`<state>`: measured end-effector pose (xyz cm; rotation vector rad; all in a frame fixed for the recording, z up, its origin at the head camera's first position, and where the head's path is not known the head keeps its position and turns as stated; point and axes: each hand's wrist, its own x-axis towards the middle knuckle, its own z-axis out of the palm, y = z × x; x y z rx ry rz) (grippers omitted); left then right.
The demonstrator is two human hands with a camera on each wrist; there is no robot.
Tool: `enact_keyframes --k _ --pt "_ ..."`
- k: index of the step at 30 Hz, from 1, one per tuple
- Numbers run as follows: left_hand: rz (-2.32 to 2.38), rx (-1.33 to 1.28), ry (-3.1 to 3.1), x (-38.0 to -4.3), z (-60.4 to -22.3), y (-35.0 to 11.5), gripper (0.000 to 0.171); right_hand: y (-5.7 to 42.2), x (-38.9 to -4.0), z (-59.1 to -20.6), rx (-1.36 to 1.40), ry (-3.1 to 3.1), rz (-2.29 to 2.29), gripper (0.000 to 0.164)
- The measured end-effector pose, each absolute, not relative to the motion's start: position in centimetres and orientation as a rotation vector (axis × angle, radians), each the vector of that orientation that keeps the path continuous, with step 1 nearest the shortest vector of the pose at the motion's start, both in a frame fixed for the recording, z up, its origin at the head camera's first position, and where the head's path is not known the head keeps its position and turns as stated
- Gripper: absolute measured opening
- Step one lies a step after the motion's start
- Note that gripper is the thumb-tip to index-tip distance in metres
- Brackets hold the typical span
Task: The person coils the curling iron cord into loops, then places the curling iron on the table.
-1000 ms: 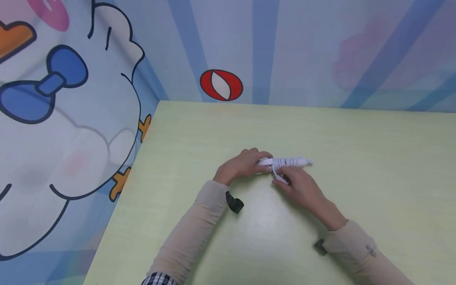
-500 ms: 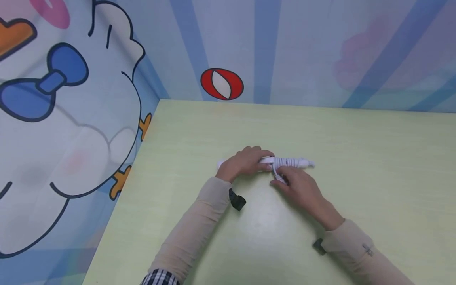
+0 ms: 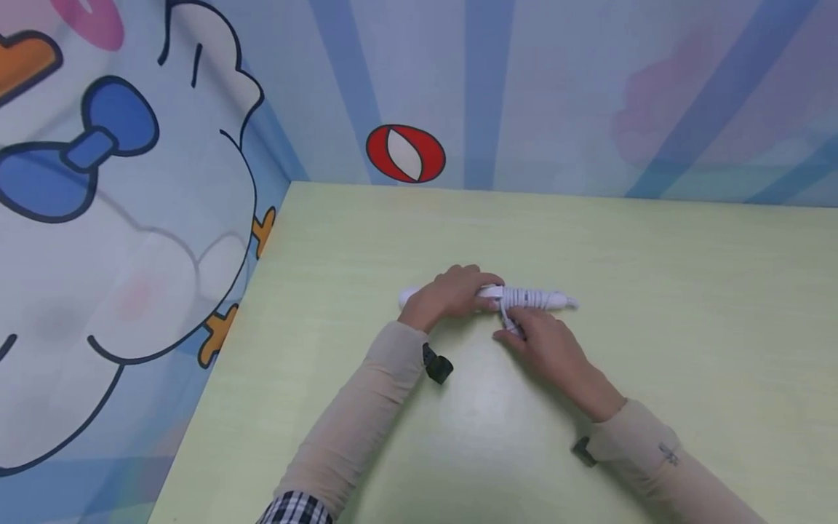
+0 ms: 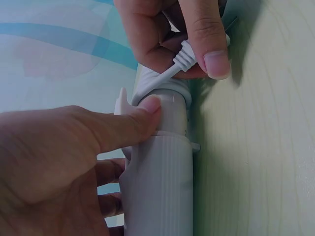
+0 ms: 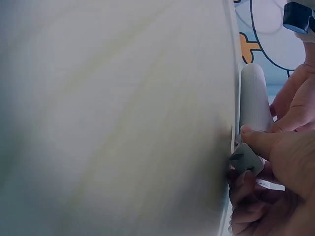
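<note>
A white wand-shaped appliance, which looks like a curling iron, lies lengthwise on the table. My left hand grips it near the middle, the thumb pressed on it just below the coils. Its white cord is wound in several turns around the right part, and the tip pokes out beyond them. Between thumb and fingers my right hand pinches the plug at the cord's end, close to the coils. The plug's prongs show in the right wrist view. Part of the iron's body is hidden under the left hand.
The pale yellow-green table meets a painted blue wall at the back and another cartoon wall on the left. A small black wrist camera hangs from the left sleeve, and another from the right.
The left hand has shifted slightly up and right, and the iron's rounded left end now shows beside the wrist. My right hand keeps the plug in nearly the same spot.
</note>
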<state>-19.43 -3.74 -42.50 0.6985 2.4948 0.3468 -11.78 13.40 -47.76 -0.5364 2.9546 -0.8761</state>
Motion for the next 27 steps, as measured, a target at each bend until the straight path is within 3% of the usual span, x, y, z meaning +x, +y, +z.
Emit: enact_keyframes --k 18,27 --pt "0.352 0.7 2.491 -19.4 -42.3 -4.0 0.041 13.6 -11.8 -47.0 -0.446 2.943 -0.718 0.037" --pt "0.32 0.668 2.502 -19.0 -41.9 -3.9 0.051 13.7 -11.8 -46.7 -0.44 2.895 -0.773 0.039"
